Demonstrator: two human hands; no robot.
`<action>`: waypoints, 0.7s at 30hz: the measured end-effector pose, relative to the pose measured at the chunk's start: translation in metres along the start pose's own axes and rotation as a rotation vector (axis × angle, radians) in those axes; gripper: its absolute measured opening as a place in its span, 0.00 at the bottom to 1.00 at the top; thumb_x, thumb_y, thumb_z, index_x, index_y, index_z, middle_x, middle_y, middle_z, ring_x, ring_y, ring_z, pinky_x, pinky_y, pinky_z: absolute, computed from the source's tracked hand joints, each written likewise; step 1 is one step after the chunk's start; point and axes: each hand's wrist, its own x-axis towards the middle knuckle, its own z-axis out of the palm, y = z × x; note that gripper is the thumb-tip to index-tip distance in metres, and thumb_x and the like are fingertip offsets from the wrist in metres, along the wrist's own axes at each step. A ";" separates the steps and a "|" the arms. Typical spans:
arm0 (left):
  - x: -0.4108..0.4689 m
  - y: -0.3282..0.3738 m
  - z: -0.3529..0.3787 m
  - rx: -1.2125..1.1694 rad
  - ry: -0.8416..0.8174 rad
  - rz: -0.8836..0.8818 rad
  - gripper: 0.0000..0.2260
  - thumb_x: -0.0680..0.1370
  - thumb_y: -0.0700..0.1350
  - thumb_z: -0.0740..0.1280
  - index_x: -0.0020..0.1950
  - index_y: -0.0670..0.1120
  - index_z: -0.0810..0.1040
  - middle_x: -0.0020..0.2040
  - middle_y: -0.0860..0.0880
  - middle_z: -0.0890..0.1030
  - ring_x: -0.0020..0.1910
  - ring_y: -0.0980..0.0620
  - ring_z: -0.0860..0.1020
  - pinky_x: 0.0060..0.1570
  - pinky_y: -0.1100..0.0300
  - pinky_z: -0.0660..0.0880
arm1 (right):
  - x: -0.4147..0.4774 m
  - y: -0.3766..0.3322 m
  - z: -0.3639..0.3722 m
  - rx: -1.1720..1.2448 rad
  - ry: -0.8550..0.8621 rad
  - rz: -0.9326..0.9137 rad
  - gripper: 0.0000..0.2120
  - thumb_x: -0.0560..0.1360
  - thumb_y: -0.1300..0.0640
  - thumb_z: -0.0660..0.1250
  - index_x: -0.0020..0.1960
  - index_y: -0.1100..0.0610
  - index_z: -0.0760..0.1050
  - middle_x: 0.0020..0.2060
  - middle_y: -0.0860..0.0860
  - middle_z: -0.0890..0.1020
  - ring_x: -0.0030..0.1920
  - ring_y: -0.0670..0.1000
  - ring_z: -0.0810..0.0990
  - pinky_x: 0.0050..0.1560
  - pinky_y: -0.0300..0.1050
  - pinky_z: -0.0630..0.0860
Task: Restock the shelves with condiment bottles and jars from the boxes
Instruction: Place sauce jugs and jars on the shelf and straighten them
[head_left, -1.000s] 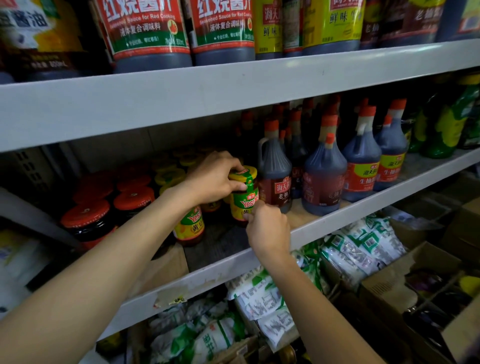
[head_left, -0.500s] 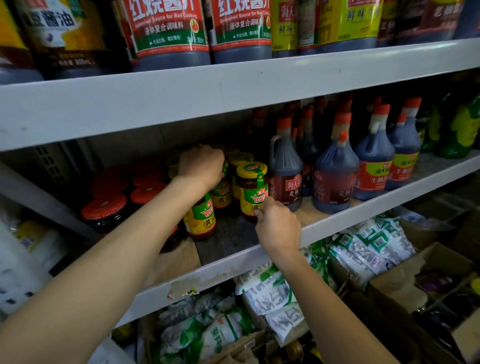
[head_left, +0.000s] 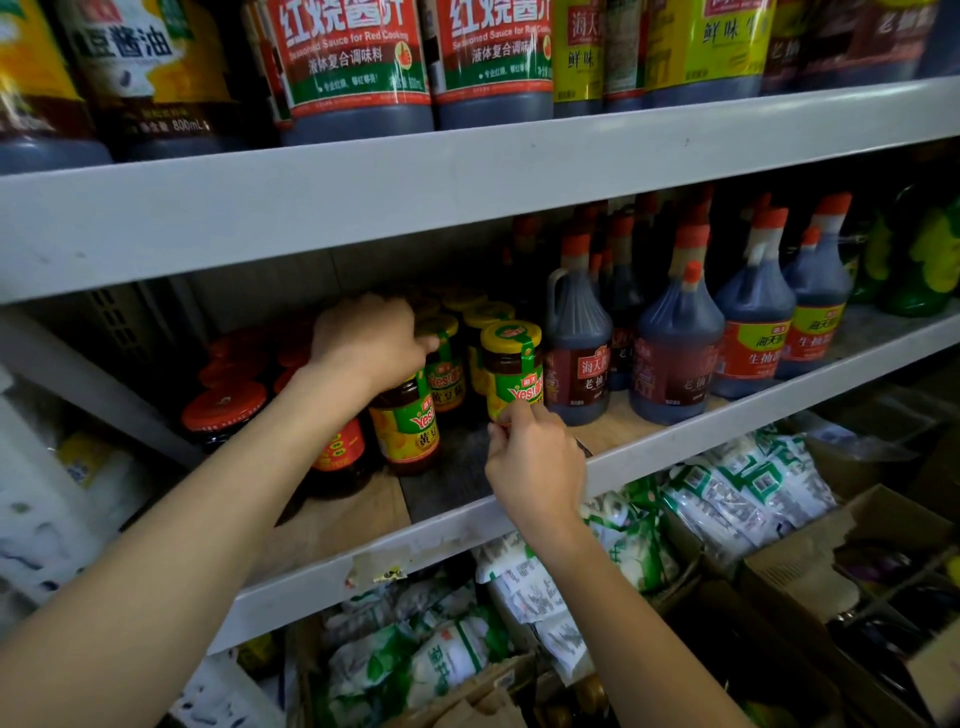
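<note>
On the middle shelf (head_left: 691, 436) stand several yellow-lidded sauce jars with green and yellow labels. My left hand (head_left: 363, 340) is curled over the lid of the front-left jar (head_left: 413, 434), its forefinger reaching toward the jar behind (head_left: 445, 382). The front-right jar (head_left: 513, 371) stands upright beside a dark soy sauce jug (head_left: 579, 358). My right hand (head_left: 535, 460) is below it, thumb and forefinger pinched against the bottom edge of its label. A cardboard box (head_left: 800, 551) with dark jars in dividers sits at the lower right.
Red-lidded jars (head_left: 223, 410) fill the shelf's left part, and red-capped soy sauce jugs (head_left: 753, 332) the right. The upper shelf (head_left: 467, 176) carries big bottles just overhead. White and green bags (head_left: 727, 499) lie under the middle shelf. Bare boards show in front of the jars.
Both hands set the front-right jar down on the shelf. My left hand then moved left onto the front-left jar. My right hand dropped to the jar's base.
</note>
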 end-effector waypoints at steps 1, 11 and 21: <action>-0.008 0.001 -0.001 0.101 0.010 0.012 0.20 0.79 0.64 0.61 0.51 0.49 0.81 0.43 0.48 0.77 0.46 0.43 0.79 0.36 0.57 0.67 | -0.001 -0.003 0.000 0.014 -0.004 -0.002 0.08 0.77 0.55 0.67 0.53 0.57 0.78 0.48 0.54 0.81 0.51 0.58 0.78 0.40 0.48 0.69; -0.048 -0.014 -0.018 0.011 -0.104 0.310 0.22 0.78 0.55 0.67 0.72 0.56 0.71 0.66 0.47 0.76 0.66 0.44 0.72 0.63 0.51 0.69 | -0.004 -0.035 0.009 0.311 -0.286 -0.101 0.40 0.74 0.46 0.72 0.78 0.56 0.57 0.68 0.56 0.72 0.68 0.58 0.69 0.64 0.55 0.71; -0.037 -0.035 -0.015 -0.151 0.153 0.047 0.11 0.82 0.46 0.59 0.57 0.50 0.81 0.59 0.43 0.82 0.57 0.39 0.79 0.52 0.50 0.77 | 0.006 -0.043 0.005 0.432 0.011 0.276 0.37 0.68 0.43 0.77 0.71 0.55 0.67 0.55 0.54 0.83 0.60 0.59 0.78 0.54 0.50 0.72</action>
